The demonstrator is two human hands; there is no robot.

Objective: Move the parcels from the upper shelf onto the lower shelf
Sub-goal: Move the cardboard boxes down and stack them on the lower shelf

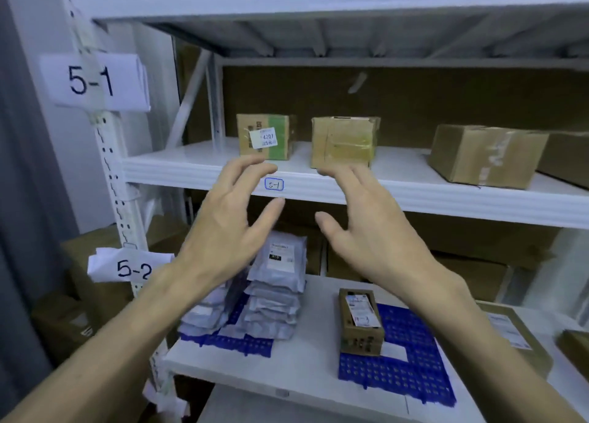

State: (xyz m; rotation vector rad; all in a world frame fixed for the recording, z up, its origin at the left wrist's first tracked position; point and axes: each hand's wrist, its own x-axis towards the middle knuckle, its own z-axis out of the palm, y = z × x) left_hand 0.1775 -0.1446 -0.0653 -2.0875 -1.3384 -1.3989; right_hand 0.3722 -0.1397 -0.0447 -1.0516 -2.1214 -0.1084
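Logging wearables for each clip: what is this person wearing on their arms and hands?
Nothing visible. Left grip and right grip are bare hands: no gloves, rings or watch. Left forearm and right forearm are bare too, no sleeve in frame.

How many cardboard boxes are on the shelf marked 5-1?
4: stickered box left, taped box beside it, larger box right, edge box partly out of frame; more may be hidden.

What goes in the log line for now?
step: reaching toward upper shelf | left hand: open, empty | right hand: open, empty | sticker box: untouched | taped box: untouched | lower shelf: small box, grey bags
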